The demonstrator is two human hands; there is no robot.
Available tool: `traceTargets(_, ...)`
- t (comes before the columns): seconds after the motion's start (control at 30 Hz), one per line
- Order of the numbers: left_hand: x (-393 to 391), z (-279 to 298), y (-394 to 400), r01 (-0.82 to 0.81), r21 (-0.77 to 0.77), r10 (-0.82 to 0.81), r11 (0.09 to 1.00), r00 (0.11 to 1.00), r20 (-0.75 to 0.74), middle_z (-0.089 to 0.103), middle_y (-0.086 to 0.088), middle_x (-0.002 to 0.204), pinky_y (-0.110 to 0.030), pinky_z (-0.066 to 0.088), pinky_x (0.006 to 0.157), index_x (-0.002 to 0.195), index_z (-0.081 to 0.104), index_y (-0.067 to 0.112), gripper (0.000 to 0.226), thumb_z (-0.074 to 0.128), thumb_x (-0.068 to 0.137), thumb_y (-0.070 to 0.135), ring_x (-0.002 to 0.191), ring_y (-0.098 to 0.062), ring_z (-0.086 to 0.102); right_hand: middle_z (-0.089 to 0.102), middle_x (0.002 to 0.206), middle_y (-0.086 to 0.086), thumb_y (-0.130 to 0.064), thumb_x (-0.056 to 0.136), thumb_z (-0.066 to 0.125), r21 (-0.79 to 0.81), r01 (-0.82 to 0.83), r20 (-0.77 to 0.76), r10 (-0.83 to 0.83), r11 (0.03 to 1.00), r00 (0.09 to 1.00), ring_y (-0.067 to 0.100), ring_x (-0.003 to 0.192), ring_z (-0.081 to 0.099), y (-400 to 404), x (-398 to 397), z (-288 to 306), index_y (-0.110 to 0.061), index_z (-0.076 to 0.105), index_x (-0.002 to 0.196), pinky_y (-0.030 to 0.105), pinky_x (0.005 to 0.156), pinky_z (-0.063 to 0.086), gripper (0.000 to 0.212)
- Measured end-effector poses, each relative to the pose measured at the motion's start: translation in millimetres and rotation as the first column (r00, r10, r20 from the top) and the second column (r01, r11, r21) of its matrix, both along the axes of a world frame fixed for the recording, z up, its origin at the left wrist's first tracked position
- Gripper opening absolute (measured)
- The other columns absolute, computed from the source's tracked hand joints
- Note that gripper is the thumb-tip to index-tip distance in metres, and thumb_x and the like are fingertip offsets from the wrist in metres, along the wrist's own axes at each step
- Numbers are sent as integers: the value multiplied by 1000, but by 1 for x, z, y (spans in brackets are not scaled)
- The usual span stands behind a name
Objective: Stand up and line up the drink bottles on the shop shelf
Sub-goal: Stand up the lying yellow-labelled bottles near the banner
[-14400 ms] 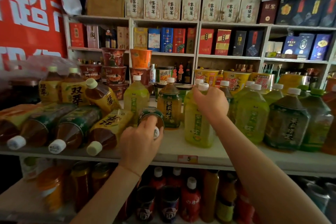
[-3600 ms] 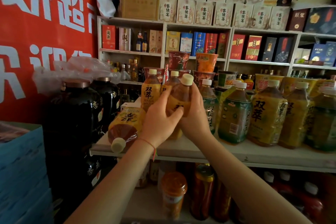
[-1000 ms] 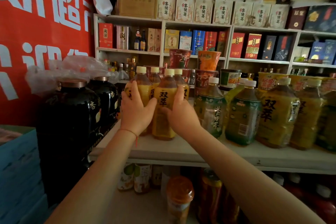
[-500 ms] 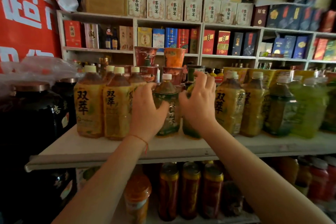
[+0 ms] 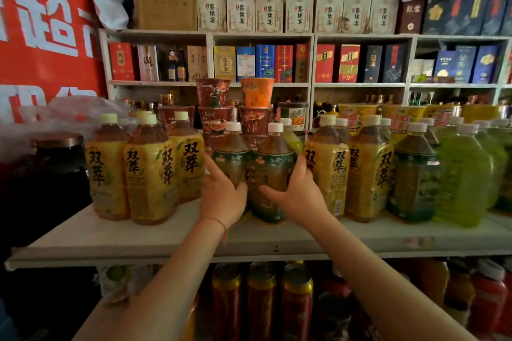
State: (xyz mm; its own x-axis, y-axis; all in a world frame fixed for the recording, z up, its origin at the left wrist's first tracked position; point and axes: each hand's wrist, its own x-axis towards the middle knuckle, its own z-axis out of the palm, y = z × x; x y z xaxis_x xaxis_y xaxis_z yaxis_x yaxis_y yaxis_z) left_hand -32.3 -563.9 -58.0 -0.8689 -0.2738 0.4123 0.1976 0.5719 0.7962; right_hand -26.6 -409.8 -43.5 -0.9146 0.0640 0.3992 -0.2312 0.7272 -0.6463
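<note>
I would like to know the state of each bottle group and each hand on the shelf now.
left hand: fingers around the left green-label bottle, which stands upright
right hand: fingers around the right green-label bottle, which stands upright
yellow-label bottles on the left: upright, capped, grouped
yellow-label bottles on the right: upright, capped
light green bottles: upright, capped

Stacked noodle cups (image 5: 213,108) stand behind; boxed liquor (image 5: 264,63) fills the wall unit beside a red banner (image 5: 47,36).

You see: yellow-label bottles (image 5: 149,174) | green floral-label bottles (image 5: 273,171) | white caps (image 5: 275,127) | red banner (image 5: 41,36), white characters
</note>
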Motion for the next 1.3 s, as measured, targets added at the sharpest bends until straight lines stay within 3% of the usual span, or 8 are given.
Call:
traceTargets(0.1,7,1,8,13,14,-14,1000,998,63,1,-13,168,-46,23,120,155,-26,21,99,46,98,58,152,-32,16,40,153,12,-49,89,69,36,-14,5,13,999,1000,29,133,50,-1,3,-3,-15,-3,159,41,102,49,105)
traceTargets(0.27,22,-2,27,33,-138,-19,990,995,98,-4,-14,167,-44,24,119,150,-33,13,123,59,88,64,152,-33,14,62,117,5,-29,100,51,262,131,-251,-63,956,966,21,97,63,16,20,5,-15,50,126,32,72,55,29)
traceTargets(0.4,26,-7,48,-49,-233,76,971,991,111,-11,-18,165,-45,29,117,149,-35,10,128,63,86,64,152,-37,10,46,138,22,-16,89,62,119,311,-600,-181,943,779,38,128,44,47,15,21,-10,48,137,49,99,47,50)
traceTargets(0.53,30,-11,66,-51,-288,107,956,977,184,-26,-29,159,-48,19,121,149,-35,9,122,58,90,62,151,-46,-9,32,153,24,-30,94,60,174,255,-361,-179,951,915,38,143,31,63,-5,26,-15,20,155,49,114,35,74)
traceTargets(0.77,19,-7,63,-6,-267,74,964,967,244,-19,-27,162,-50,16,122,153,-28,13,116,61,92,56,152,-43,-4,36,141,22,-49,87,68,137,313,-328,-255,940,910,39,125,44,57,-6,22,-13,13,154,42,95,49,94)
traceTargets(1.03,14,-11,69,60,-201,-22,978,982,187,33,-8,153,-44,40,113,153,26,17,80,65,90,48,138,-28,40,49,121,10,-50,81,70,21,212,-471,-177,977,864,28,105,55,73,7,18,-17,28,150,35,71,52,87)
traceTargets(1.13,13,-6,69,56,-129,-52,990,998,34,48,6,139,-44,44,109,141,46,29,62,57,86,57,130,-18,48,50,123,5,-49,81,69,-47,90,-548,-101,995,831,22,103,54,71,24,33,-20,32,147,36,73,53,81)
traceTargets(1.3,49,19,60,243,304,-150,921,942,-301,68,3,109,-39,52,94,110,68,21,41,35,106,44,105,-11,64,43,121,-9,-53,80,66,-128,-165,-516,77,978,853,15,101,54,37,41,57,-30,31,143,30,70,53,75)
